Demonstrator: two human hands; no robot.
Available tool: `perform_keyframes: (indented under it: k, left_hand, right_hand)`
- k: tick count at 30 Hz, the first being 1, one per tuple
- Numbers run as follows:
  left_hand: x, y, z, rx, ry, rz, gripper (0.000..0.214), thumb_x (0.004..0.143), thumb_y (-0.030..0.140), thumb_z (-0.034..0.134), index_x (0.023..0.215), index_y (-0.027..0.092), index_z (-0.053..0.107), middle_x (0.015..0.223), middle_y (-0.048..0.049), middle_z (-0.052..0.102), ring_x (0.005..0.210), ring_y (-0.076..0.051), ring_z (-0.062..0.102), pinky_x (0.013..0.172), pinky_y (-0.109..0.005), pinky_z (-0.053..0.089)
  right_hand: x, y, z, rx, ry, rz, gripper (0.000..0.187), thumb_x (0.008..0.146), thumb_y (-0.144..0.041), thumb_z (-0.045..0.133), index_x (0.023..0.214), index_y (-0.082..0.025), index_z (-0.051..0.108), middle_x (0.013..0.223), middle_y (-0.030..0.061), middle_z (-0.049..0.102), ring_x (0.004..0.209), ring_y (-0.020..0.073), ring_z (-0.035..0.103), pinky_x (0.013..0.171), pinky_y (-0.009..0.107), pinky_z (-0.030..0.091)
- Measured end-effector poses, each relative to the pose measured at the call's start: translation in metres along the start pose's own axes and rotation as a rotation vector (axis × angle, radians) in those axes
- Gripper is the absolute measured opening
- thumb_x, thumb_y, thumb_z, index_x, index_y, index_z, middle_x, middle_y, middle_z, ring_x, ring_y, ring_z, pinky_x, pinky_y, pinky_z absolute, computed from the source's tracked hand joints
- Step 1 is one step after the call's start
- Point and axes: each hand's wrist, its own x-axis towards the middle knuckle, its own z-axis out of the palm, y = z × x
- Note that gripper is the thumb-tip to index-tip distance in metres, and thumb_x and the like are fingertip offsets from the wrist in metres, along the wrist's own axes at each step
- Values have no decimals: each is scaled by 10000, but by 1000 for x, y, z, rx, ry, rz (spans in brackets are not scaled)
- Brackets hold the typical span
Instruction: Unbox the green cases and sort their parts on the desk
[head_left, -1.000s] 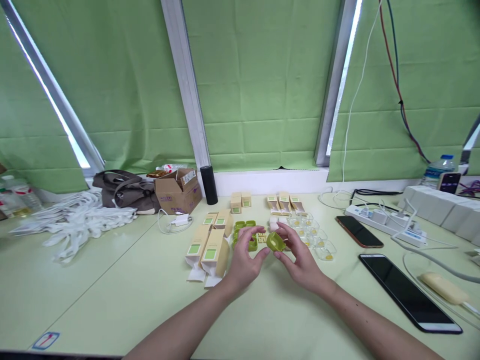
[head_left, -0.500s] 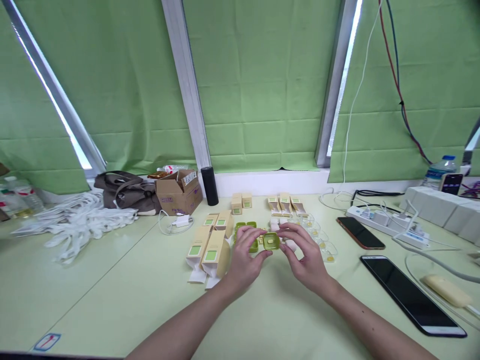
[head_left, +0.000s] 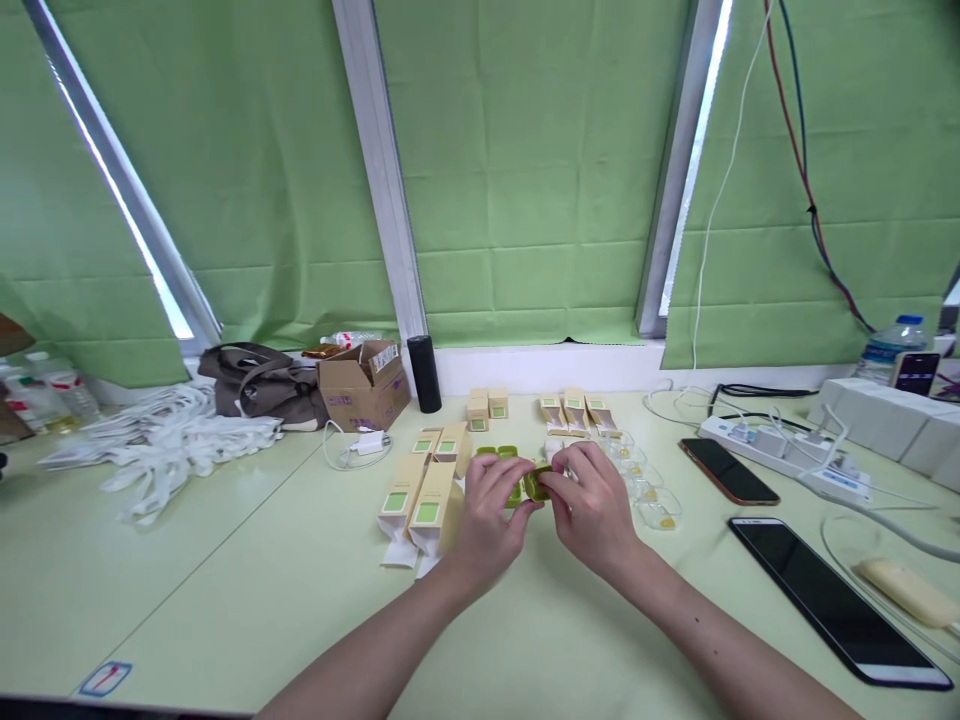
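A small square olive-green tray (head_left: 535, 484) is held up over the table between my two hands. My left hand (head_left: 491, 515) pinches its left edge with thumb and fingers. From the other side my right hand (head_left: 592, 505) grips it, fingertips reaching over its face and hiding part of it. Behind my left fingers lie more green trays (head_left: 498, 452), partly covered. Left of that hand, yellowish cartons (head_left: 433, 505) with green labels lie with their white end flaps open. Clear plastic pieces (head_left: 658, 511) with yellow spots sit in a group right of my right hand.
Small cartons (head_left: 487, 406) and open-flapped ones (head_left: 576, 412) stand farther back. Phones (head_left: 832, 595) and a power strip (head_left: 784, 455) with cables occupy the right. A cardboard box (head_left: 364, 385), a black cylinder (head_left: 424, 375), a grey bag (head_left: 259, 385) and white straps (head_left: 165, 440) are left.
My right hand has moved left and its fingers now reach over the green tray. The tray has tilted, so its inside shows less. The view has shifted slightly.
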Motion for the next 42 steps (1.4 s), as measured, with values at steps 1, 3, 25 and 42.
perform_keyframes:
  k: [1, 3, 25, 42]
  left_hand:
    - [0, 0, 0, 9, -4, 8, 419, 915, 172, 743, 1316, 256, 658, 1221, -97, 738, 1135, -299, 576, 971, -506, 524]
    - [-1, -1, 0, 22, -4, 28, 419, 917, 174, 738, 1320, 255, 657, 1216, -100, 740, 1128, -303, 585, 970, -515, 521]
    - [1, 6, 1, -37, 51, -41, 419, 881, 178, 785, 1278, 264, 683, 1181, -81, 753, 1095, -283, 580, 927, -478, 542]
    - [7, -6, -7, -94, 74, -388, 419, 914, 277, 756, 1322, 270, 661, 1209, -82, 665, 1183, -255, 595, 1036, -444, 515]
  right_hand:
    - [-1, 0, 1, -4, 10, -6, 240, 845, 10, 613, 866, -199, 729, 894, 73, 624, 893, 233, 519, 738, 353, 426]
    - [-3, 1, 1, -14, 21, -15, 222, 863, -1, 608, 863, -194, 718, 870, 71, 620, 870, 229, 507, 736, 355, 418]
    - [-14, 5, -1, -55, 172, -210, 194, 920, -18, 600, 948, -195, 675, 763, 51, 609, 792, 209, 484, 728, 371, 376]
    - [-18, 4, 0, 24, 212, -74, 202, 924, -35, 631, 998, -217, 677, 831, 62, 647, 831, 229, 543, 761, 377, 435]
